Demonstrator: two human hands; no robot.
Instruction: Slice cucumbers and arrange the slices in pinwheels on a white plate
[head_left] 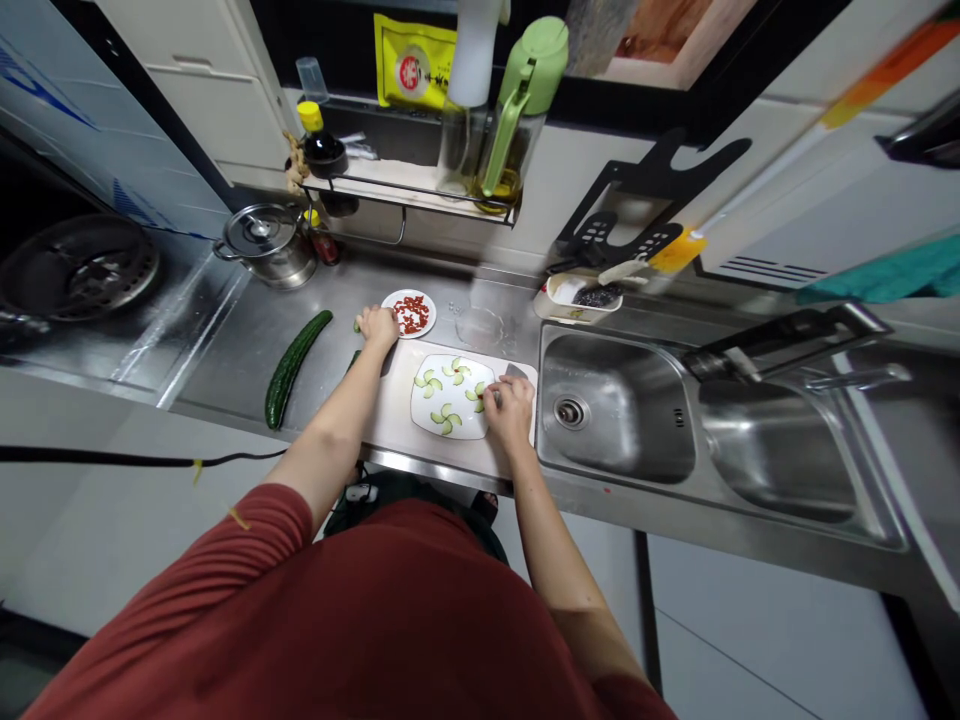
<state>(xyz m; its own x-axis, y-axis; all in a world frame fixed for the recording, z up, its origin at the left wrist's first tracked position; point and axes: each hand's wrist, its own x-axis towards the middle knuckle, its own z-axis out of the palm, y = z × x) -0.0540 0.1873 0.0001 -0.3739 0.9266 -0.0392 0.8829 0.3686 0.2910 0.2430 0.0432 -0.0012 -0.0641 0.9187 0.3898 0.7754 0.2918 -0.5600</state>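
A white squarish plate (452, 431) lies on a pale cutting board (390, 425). On it are curved pale-green slices (445, 419) laid out in several pinwheel shapes, some with a small red piece at the middle. My right hand (509, 408) is at the plate's right edge, fingers drawn together beside the right-hand pinwheel; what they hold is too small to tell. My left hand (377, 328) rests at the left rim of a small round white plate (430, 318) bearing red bits (412, 313). Its fingers are bent, and their tips are too unclear to read.
A whole cucumber (293, 370) lies on the steel counter at left, near a lidded pot (271, 247). Clear glassware (481, 328) stands behind the board. The double sink (619, 400) is at right; a bottle shelf (405, 190) hangs above.
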